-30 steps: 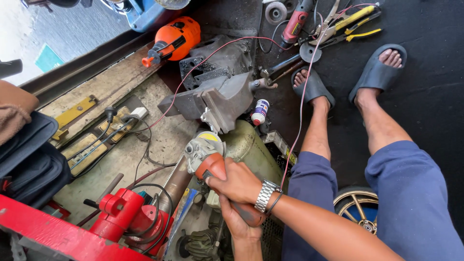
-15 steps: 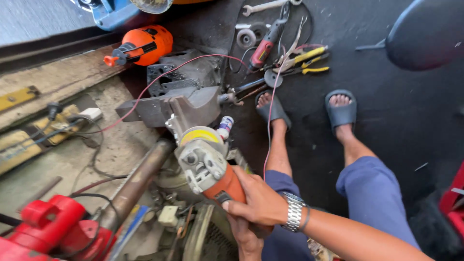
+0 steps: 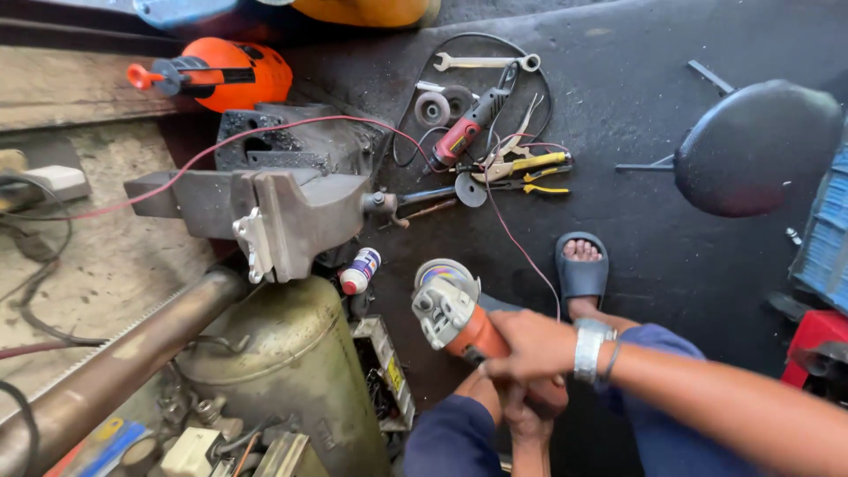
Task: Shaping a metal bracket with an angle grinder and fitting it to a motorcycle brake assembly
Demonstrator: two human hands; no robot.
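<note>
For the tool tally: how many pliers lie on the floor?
2, both on the dark floor right of the vise: yellow-handled pliers and, just below, black-and-yellow pliers. Others may hide in the tangled cables.

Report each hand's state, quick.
Right hand: closed on the angle grinder body.
Left hand: under the grinder's rear; grip cannot be told.

Dark, gritty floor (image 3: 671,265); daylight

The dark floor (image 3: 671,265) carries a wrench (image 3: 481,62), yellow-handled pliers (image 3: 530,163), grinding discs (image 3: 433,109) and a vise (image 3: 283,212).
</note>
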